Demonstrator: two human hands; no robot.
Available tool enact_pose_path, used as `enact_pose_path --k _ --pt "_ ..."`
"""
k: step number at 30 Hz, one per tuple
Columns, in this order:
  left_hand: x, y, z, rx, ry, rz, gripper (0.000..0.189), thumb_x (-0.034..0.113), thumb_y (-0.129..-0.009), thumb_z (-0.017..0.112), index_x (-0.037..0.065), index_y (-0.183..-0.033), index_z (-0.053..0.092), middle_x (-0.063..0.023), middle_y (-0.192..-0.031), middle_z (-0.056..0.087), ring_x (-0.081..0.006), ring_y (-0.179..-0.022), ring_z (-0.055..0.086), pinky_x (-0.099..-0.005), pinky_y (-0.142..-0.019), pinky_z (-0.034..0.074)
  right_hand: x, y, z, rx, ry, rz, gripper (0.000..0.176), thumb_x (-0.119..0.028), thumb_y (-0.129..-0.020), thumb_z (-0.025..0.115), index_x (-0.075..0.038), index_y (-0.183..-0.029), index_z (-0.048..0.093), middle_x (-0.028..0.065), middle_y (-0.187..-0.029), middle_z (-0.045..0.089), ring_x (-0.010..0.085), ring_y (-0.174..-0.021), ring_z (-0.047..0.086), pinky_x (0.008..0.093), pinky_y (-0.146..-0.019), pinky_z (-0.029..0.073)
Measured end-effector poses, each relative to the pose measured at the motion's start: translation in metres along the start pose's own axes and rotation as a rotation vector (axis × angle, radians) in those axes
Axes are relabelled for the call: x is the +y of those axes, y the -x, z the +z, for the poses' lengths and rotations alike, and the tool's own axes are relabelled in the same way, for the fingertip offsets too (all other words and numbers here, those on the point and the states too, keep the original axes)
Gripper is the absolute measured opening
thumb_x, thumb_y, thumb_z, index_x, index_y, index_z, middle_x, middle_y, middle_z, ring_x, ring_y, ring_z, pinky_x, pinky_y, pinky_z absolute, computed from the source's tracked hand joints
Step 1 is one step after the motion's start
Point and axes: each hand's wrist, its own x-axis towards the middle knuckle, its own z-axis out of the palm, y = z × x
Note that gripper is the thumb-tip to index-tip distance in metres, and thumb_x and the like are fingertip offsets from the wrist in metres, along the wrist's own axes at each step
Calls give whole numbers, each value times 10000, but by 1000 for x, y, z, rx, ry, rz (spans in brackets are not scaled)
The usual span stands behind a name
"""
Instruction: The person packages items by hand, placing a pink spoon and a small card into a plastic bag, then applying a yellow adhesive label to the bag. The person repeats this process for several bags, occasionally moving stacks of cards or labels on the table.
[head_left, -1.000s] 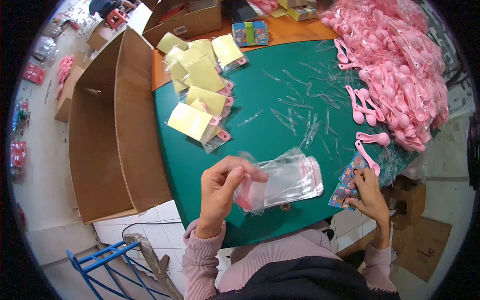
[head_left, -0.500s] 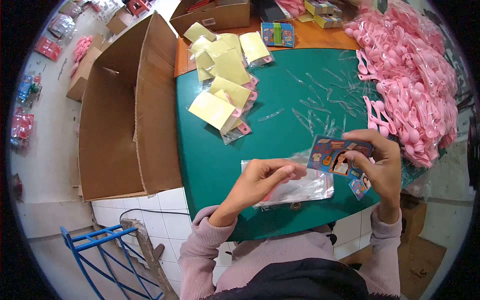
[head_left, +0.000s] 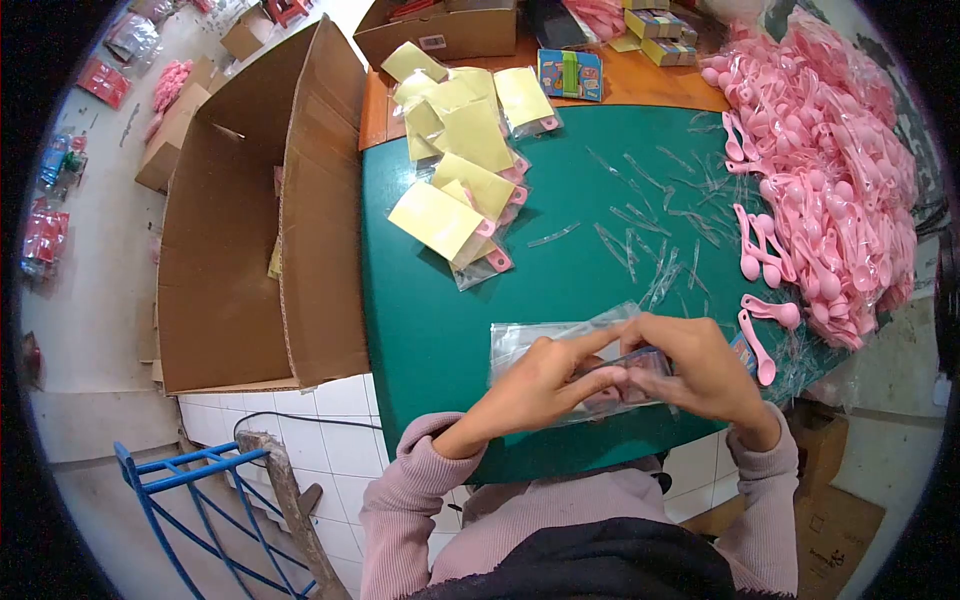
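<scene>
Both my hands meet over clear plastic bags (head_left: pixel 515 345) near the table's front edge. My right hand (head_left: pixel 700 370) is closed around a printed blue card (head_left: pixel 652 358), tilted so that mostly its edge shows. Facing it, my left hand (head_left: pixel 545 385) has its thumb and fingers bent together at the card's near side; what it pinches is hidden, though something pinkish shows below the fingers. Another blue card (head_left: pixel 741 352) lies partly behind my right hand. Beside that are a loose pink spoon (head_left: pixel 757 348) and a second pink spoon (head_left: pixel 772 310).
Bagged packs with yellow backing (head_left: pixel 437 220) lie at the table's left. A large pile of pink spoons (head_left: pixel 840 200) covers the right side. Clear plastic strips (head_left: pixel 640 215) are scattered mid-table. An open cardboard box (head_left: pixel 320 220) stands left, and a banded card stack (head_left: pixel 570 75) lies behind.
My right hand has moved down and left with the card, tilting it from face-up to edge-on. My left hand has shifted slightly right to meet it. Loose spoons at right are now uncovered.
</scene>
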Motion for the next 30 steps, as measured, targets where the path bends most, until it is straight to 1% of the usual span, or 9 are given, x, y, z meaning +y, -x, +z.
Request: enact_pose_path --k 1,6,8,12,16,17,22,24,30 --pt "8 2 -3 -31 -12 -53 550 191 -863 580 60 -1337 333 -146 -842 665 -127 -762 623 -283 -669 472 5 0 6 39 -62 -23 235 -89 -747 628 -12 -956 552 156 -794 582 312 -728 601 353 -619 469" --pt "11 10 0 27 -58 -129 625 238 -822 632 79 -1344 329 -157 -882 662 -184 -796 649 -305 -699 495 14 5 9 -25 -54 -62 182 -80 -712 660 -7 -861 587 140 -759 593 273 -713 614 328 -610 467" --pt "8 14 -6 29 -108 -119 651 248 -807 649 84 -1346 324 -159 -892 660 -196 -803 651 -312 -711 503 14 10 3 -74 -224 101 148 -65 -671 697 -11 -771 603 95 -691 583 177 -654 589 274 -569 436" --pt "-18 28 -25 -31 12 26 660 168 -800 659 88 -1345 295 -125 -939 648 -184 -864 628 -309 -740 504 37 18 11 238 -418 230 164 -67 -656 740 -19 -715 594 -6 -655 540 62 -609 457 219 -522 358" --pt "-18 32 -26 212 301 -53 479 31 -818 605 42 -1241 381 -126 -980 634 -154 -870 610 -265 -764 479 24 18 -2 138 -834 337 227 -50 -714 699 15 -924 641 46 -814 626 74 -744 541 222 -617 434" --pt "-16 32 -27 232 360 -72 497 28 -815 608 42 -1253 373 -134 -981 632 -152 -881 606 -260 -768 478 28 24 -7 36 -708 394 286 -45 -733 678 29 -1005 628 79 -901 640 92 -818 568 231 -679 457" --pt "-8 32 -21 178 513 -134 561 18 -802 625 51 -1288 346 -150 -992 624 -142 -914 589 -251 -779 475 30 29 7 137 -629 546 201 -56 -716 690 35 -887 634 63 -807 626 77 -731 551 206 -645 425" --pt "-10 30 -15 112 392 -75 600 15 -793 635 60 -1306 328 -145 -1007 620 -139 -929 579 -258 -787 477 32 28 13 339 -424 361 180 -66 -688 709 22 -815 618 37 -733 596 69 -691 526 196 -618 405" --pt "-15 32 -17 215 454 -55 558 0 -815 589 65 -1305 330 -96 -946 618 -102 -861 566 -231 -756 452 29 30 10 160 -815 355 343 -57 -651 739 39 -949 596 50 -848 590 108 -801 543 216 -689 435"
